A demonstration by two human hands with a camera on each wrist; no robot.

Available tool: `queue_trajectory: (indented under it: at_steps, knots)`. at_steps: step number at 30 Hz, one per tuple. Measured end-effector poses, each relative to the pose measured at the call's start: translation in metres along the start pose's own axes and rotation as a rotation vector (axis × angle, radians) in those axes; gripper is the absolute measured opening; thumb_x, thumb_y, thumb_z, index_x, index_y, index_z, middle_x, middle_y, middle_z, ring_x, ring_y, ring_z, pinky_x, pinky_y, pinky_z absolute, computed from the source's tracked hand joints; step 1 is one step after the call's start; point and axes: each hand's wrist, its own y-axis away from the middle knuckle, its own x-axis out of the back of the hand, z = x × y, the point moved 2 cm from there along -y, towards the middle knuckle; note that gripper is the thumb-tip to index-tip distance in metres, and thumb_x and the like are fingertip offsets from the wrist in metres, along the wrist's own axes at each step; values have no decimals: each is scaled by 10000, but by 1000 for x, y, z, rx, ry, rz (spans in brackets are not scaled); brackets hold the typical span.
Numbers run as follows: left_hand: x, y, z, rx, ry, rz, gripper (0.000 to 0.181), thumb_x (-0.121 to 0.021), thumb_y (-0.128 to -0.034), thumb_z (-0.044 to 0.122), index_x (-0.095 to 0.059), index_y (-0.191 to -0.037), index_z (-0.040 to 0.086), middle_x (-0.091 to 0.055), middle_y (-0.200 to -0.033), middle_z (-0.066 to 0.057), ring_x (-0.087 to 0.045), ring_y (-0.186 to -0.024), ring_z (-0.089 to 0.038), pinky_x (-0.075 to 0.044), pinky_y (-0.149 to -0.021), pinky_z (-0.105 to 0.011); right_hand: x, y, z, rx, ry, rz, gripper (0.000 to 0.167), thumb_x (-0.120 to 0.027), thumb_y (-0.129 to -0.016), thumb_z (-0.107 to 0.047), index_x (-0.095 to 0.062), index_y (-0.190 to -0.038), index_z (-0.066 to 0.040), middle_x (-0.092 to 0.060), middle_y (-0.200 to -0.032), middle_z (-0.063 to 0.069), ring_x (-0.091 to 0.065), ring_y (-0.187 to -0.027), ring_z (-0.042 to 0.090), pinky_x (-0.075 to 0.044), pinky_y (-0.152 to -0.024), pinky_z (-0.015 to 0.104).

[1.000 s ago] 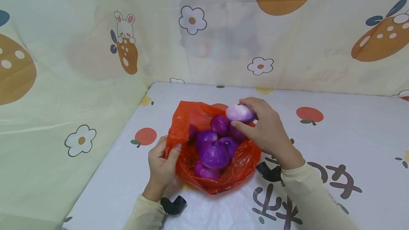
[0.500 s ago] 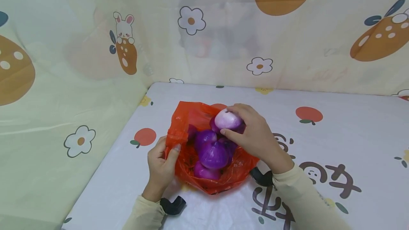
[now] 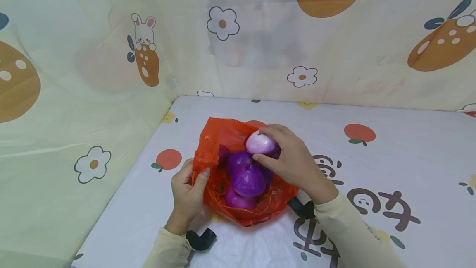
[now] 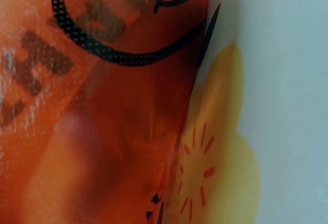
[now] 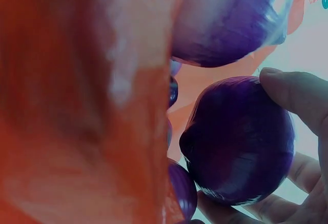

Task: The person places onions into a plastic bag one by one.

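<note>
A red plastic bag (image 3: 208,144) lies open on the table with several purple onions (image 3: 248,180) inside. My left hand (image 3: 187,191) grips the bag's left edge, thumb on the near side. At the bag's far right, my right hand (image 3: 293,160) holds a paler onion (image 3: 261,143) between thumb and fingers, over the others. The right wrist view has the held onion (image 5: 241,142) in the grasp, with another onion (image 5: 230,21) above it and red plastic covering the left. Only the printed bag side (image 4: 113,106) fills the left wrist view; no fingers show there.
A white cloth (image 3: 405,156) printed with fruit and dark lettering covers the table. Patterned curtains (image 3: 260,53) stand behind and on the left. Black curved pieces (image 3: 202,240) sit at both wrists.
My right hand has moved left and slightly down with the pale onion, from the bag's right rim to over the other onions. The left hand keeps its hold on the bag.
</note>
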Motion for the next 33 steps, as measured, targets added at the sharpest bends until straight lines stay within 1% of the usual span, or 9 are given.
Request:
queue_trajectory:
  at_steps: [7, 14, 22, 28, 33]
  knots:
    - [0, 0, 1, -1, 2, 2, 289, -582, -910, -80, -718, -1164, -58, -737, -1129, -194, -678, -1081, -186, -590, -930, -289, -2, 1, -1, -3, 22, -10, 603, -847, -870, -260, -621, -1407, -104, -562, -1475, 145, -602, -1287, 369, -566, -973, 573]
    - [-1, -1, 1, 3, 11, 5, 285, -586, -910, -78, -721, -1160, -59, -738, -1125, -191, -676, -1081, -184, -594, -920, -289, -3, 1, 0, -3, 25, -30, 617, -836, -882, -265, -605, -1429, -99, -548, -1495, 157, -597, -1297, 383, -573, -956, 576]
    - [-1, -1, 1, 3, 9, 2, 292, -589, -914, -71, -722, -1173, -49, -738, -1131, -187, -675, -1081, -188, -594, -921, -291, -3, 1, 0, 19, 21, -33, 617, -829, -894, -245, -598, -1432, -50, -572, -1471, 151, -603, -1293, 359, -560, -988, 555]
    - [-1, -1, 2, 2, 9, 4, 290, -588, -912, -73, -722, -1169, -51, -738, -1125, -186, -676, -1075, -184, -595, -919, -289, 0, 2, -1, 15, 23, -22, 595, -809, -906, -216, -597, -1436, -51, -587, -1459, 150, -602, -1297, 359, -567, -970, 560]
    - [0, -1, 1, -10, 2, 10, 293, -584, -909, -78, -724, -1165, -50, -741, -1121, -184, -674, -1071, -192, -593, -918, -287, 3, 1, -1, -7, 15, -20, 568, -789, -923, -220, -601, -1438, -70, -590, -1463, 136, -583, -1324, 351, -554, -994, 563]
